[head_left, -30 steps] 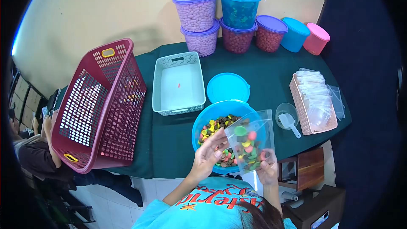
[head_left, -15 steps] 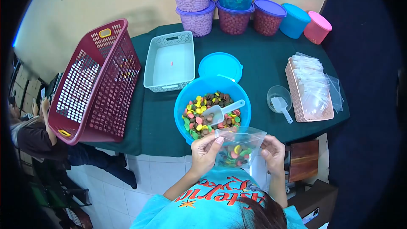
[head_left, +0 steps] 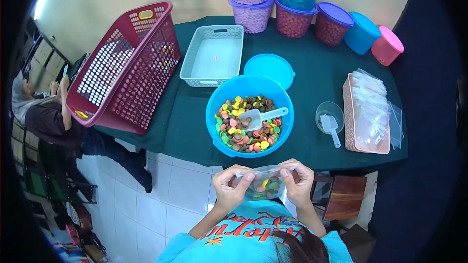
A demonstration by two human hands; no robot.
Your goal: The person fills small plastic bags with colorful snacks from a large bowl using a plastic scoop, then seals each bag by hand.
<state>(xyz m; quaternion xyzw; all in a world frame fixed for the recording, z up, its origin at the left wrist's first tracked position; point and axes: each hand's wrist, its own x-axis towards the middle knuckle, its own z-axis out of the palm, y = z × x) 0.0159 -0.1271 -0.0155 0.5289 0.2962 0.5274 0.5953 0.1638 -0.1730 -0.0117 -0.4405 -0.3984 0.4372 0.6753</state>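
Between my hands, in front of my chest, hangs a clear zip bag (head_left: 263, 188) with colourful candy pieces in it. My left hand (head_left: 231, 186) pinches one top corner, thumb pressed on the film. At the other side of the bag's top edge, my right hand (head_left: 297, 181) is closed on it in the same way. Just beyond the bag, on the table, stands a blue tub (head_left: 212, 139) of brown, yellow, green and pink candy pieces. A white scoop (head_left: 261, 117) lies on top of the candy.
Behind the tub are its blue lid (head_left: 273, 70) and a grey basket (head_left: 199, 63). A maroon laundry basket (head_left: 141, 87) stands at left, with a person (head_left: 48, 117) beyond. To the right are a small scoop (head_left: 330, 125), a clear bowl (head_left: 321, 112) and a pink basket (head_left: 352, 136) of bags. Lidded tubs (head_left: 295, 19) line the wall.
The bag has come away from the tub toward my chest. My right hand has moved in to its top edge, so both hands now grip it. My view has shifted slightly.
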